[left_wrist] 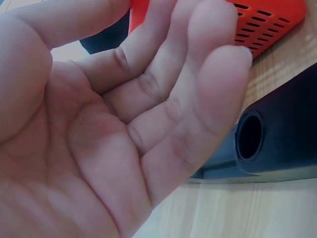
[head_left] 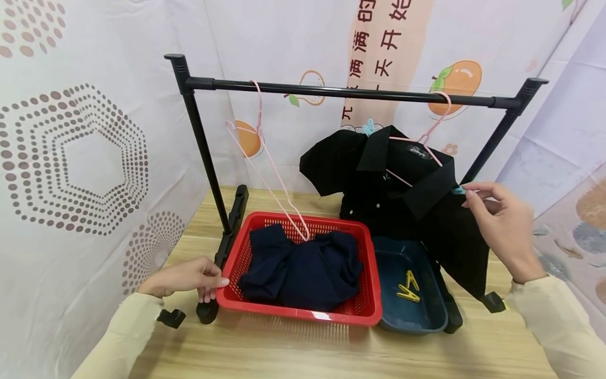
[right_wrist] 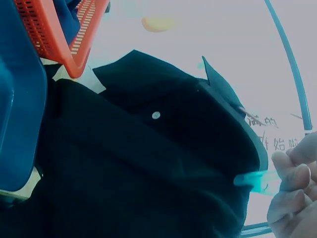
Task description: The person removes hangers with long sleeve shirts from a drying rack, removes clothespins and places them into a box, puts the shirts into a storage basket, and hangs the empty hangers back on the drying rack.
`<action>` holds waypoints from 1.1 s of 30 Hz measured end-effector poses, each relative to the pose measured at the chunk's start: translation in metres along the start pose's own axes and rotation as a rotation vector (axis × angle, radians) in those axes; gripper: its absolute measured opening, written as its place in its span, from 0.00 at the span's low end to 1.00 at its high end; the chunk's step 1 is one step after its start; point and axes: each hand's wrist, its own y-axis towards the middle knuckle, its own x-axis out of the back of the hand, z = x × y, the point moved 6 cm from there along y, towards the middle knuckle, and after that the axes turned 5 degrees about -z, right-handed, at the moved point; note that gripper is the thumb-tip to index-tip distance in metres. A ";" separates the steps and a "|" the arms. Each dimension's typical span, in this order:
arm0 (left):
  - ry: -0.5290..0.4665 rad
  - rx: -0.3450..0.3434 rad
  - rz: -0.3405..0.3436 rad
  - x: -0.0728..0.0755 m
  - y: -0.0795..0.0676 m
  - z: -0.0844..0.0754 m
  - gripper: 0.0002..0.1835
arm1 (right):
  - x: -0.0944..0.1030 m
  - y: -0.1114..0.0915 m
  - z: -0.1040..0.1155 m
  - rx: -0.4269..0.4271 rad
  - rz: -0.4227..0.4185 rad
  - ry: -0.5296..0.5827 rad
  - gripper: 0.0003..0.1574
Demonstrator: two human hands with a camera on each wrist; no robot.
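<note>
A black collared shirt (head_left: 379,189) hangs from a pink hanger (head_left: 428,131) on the right of the rail. My right hand (head_left: 506,223) pinches a light blue clothespin (head_left: 458,190) at the shirt's shoulder beside the collar. The same clothespin (right_wrist: 251,180) shows at the cloth's edge in the right wrist view. Another light blue clothespin (head_left: 368,127) sits on the opposite shoulder. My left hand (head_left: 189,279) holds the left front corner of a red basket (head_left: 303,315), thumb on the rim and fingers below. Dark navy clothing (head_left: 307,268) lies bunched inside.
A black rack rail (head_left: 331,91) spans two posts. On its left hangs a bare pink hanger (head_left: 272,152), its lower end over the basket. A dark blue tray (head_left: 412,326) holds yellow clothespins (head_left: 408,293) right of the basket. A patterned curtain (head_left: 284,31) stands behind.
</note>
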 end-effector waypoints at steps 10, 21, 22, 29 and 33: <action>-0.049 -0.020 0.034 -0.005 0.000 0.001 0.20 | 0.010 -0.003 -0.013 -0.089 0.012 -0.021 0.22; -0.091 -0.010 0.043 -0.006 0.000 0.004 0.23 | 0.015 -0.006 -0.039 -0.125 0.050 -0.143 0.22; -0.092 -0.009 0.045 -0.006 0.000 0.004 0.23 | 0.015 -0.006 -0.041 -0.131 0.059 -0.155 0.22; -0.113 -0.004 0.052 -0.008 -0.001 0.003 0.23 | 0.015 -0.009 -0.054 -0.126 0.138 -0.255 0.23; -0.124 0.005 0.048 -0.008 -0.002 0.004 0.23 | 0.016 -0.013 -0.057 -0.061 0.197 -0.277 0.19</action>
